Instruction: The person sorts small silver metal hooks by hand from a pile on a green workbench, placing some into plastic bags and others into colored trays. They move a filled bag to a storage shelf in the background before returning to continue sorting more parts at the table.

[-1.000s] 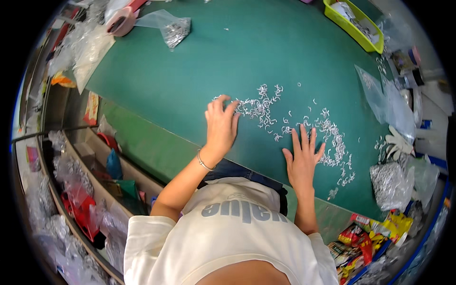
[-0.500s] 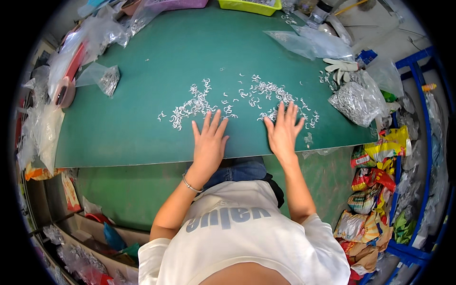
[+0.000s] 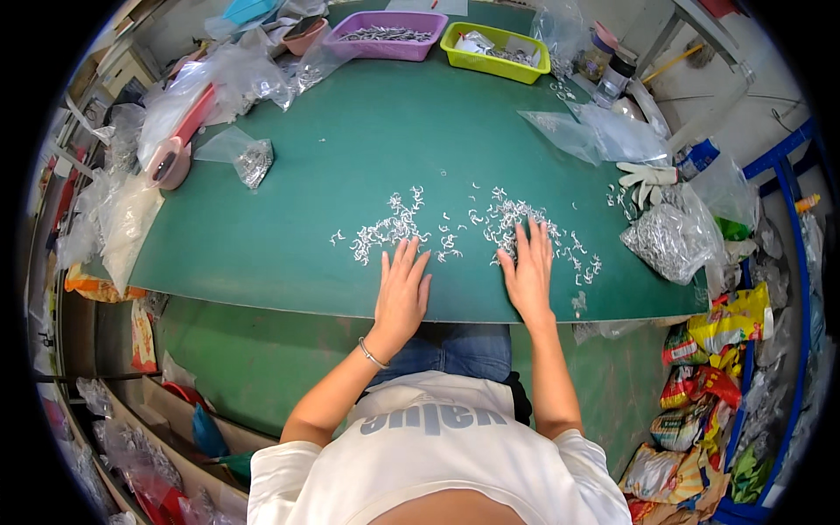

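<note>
Two loose piles of small, curved, silvery metal pieces lie on the green tabletop. At the near edge of the left pile, my left hand rests palm down with its fingers stretched out; a bracelet circles that wrist. My right hand lies flat too, its fingertips touching the near side of the right pile. Neither hand grips anything. A few pieces are scattered between the piles, and more lie right of my right hand. What is under the palms is hidden.
A bulging clear bag of metal pieces and a white glove lie at right. At the back stand a purple basket and a yellow-green basket. A small bag is at left. A blue rack stands beyond the table.
The whole view has tilted up, bringing the baskets further into the picture. My right hand's fingers have drawn closer together, and the right pile has been pushed into a slightly different shape.
</note>
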Motion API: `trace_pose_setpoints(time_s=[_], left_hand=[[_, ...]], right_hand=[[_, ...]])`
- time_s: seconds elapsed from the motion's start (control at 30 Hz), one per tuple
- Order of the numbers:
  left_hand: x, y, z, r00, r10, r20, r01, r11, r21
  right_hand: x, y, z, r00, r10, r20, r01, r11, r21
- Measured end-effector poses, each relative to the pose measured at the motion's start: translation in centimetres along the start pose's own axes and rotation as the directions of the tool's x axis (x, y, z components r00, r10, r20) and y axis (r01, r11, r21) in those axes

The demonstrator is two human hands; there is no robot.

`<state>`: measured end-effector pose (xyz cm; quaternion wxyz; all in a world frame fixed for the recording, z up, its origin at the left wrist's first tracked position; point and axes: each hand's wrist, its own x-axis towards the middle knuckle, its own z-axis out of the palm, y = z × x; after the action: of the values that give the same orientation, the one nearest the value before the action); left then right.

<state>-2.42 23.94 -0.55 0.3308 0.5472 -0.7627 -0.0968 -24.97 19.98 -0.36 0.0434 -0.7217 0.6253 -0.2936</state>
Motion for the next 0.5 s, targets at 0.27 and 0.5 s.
trace_pose_setpoints(time_s=[0.27,0.5], left_hand=[[0.2,0.3,-0.2,0.996,-0.074,-0.057,0.072,0.997,-0.035],[0.4,0.2,-0.2,0.993,-0.091,-0.079,0.088,0.995,-0.037]], right_hand=[[4.1,3.1,0.3,0.981,0.131,0.142,-0.100,0.973,-0.207],[3.2,-2.8,3.9,0.968,-0.125,0.218,0.121,0.992,0.034]])
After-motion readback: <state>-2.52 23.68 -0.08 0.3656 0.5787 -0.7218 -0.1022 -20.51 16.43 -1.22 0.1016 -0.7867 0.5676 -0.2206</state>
